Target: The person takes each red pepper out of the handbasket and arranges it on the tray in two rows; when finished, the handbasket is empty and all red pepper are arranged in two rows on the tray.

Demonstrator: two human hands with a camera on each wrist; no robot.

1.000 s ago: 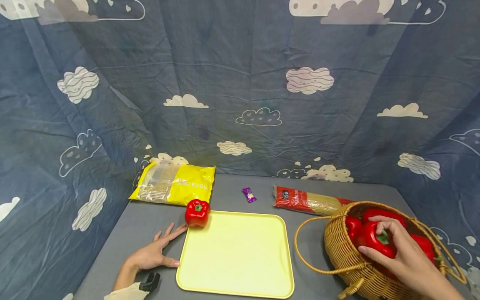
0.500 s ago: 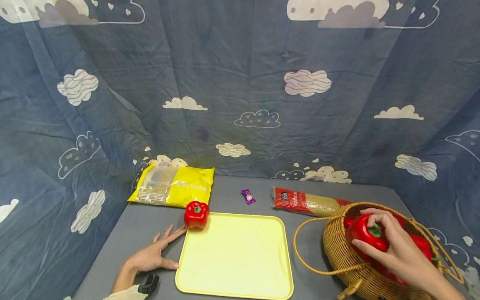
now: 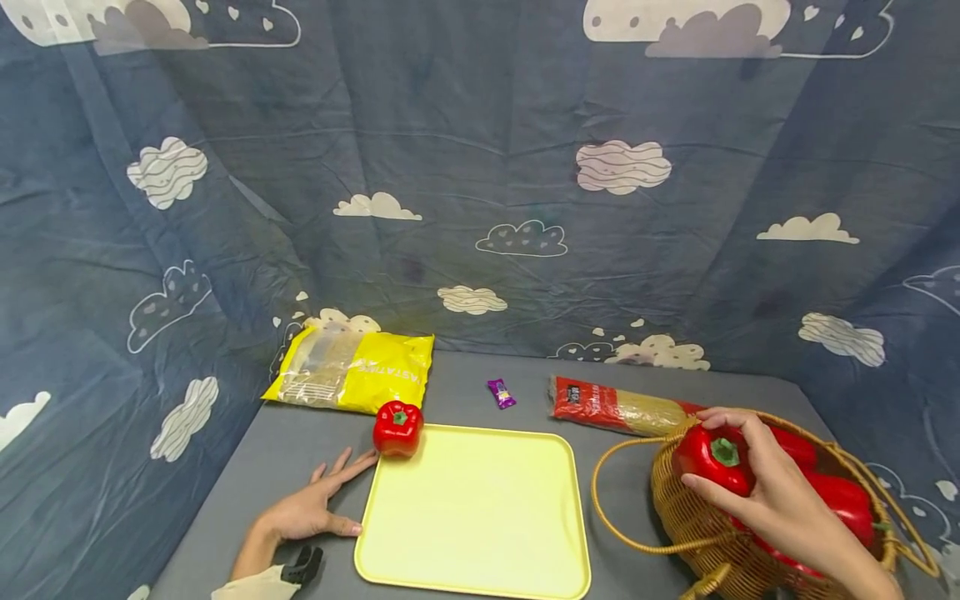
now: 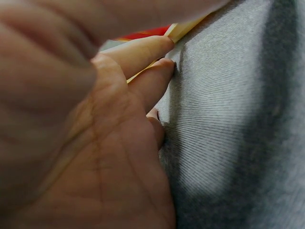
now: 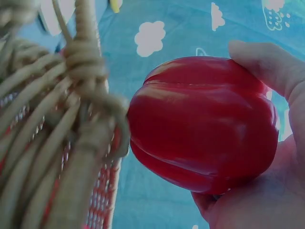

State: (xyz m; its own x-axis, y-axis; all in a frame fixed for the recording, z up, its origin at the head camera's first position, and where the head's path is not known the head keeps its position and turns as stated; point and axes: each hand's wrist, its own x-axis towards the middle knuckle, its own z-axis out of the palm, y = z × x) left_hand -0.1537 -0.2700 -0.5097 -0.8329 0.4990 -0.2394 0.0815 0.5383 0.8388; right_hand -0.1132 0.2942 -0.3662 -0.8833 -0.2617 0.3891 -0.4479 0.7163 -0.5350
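My right hand [image 3: 783, 508] grips a red bell pepper [image 3: 708, 458] with a green stem, thumb on the near side. The pepper is over the left rim of a wicker basket [image 3: 678, 504]; in the right wrist view its smooth red side [image 5: 202, 124] is close beside the weave. Other red peppers [image 3: 843, 504] lie inside the basket, partly hidden by the hand. With fingers spread, my left hand [image 3: 307, 508] rests on the table, fingertips at the left edge of a pale yellow tray [image 3: 476, 512]. Another red bell pepper [image 3: 398, 430] sits at the tray's far left corner.
A yellow pasta bag [image 3: 382, 367] lies at the back left. Behind the tray is a small purple wrapped sweet [image 3: 501, 393]. A red spaghetti packet [image 3: 600, 406] lies behind the basket, whose looped handle [image 3: 600, 492] sticks out toward the tray. Cloud-patterned cloth [image 3: 480, 167] surrounds the table.
My right hand has lifted the pepper from among the others and moved it left to the basket's rim. The left hand stays by the tray.
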